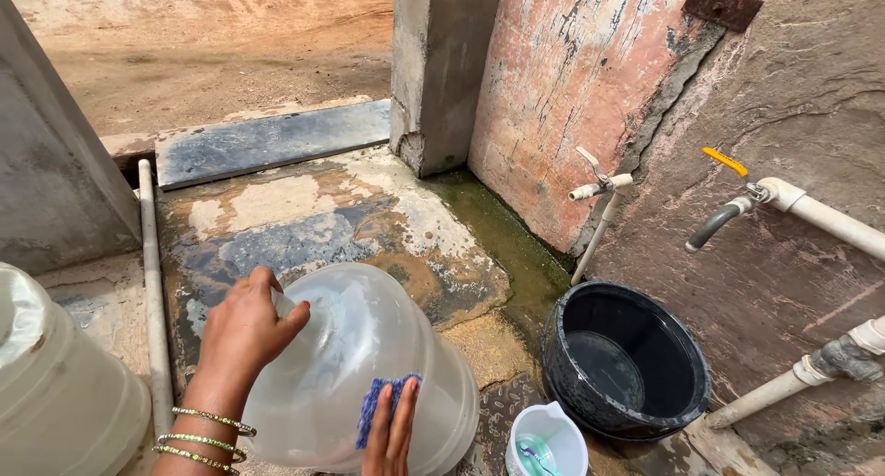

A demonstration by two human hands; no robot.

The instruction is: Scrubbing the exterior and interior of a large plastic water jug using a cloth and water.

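My left hand [247, 329] curls around the top end of the big clear water jug [364, 379], fingers bent tight on it. My right hand [392, 434] lies flat and open on the jug's side, pressing a blue scrub cloth [380, 400] under my fingertips. I think it is a sponge, but it is partly hidden. Right of my fingers sits a black tub [572, 384], and near it a small white mug [553, 430].

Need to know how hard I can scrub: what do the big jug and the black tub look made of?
Big jug: likely clear, glossy plastic; the floor shows dimly through its wall. Black tub: probably thick plastic or rubber with a dull finish, its rim scuffed and chipped-looking.
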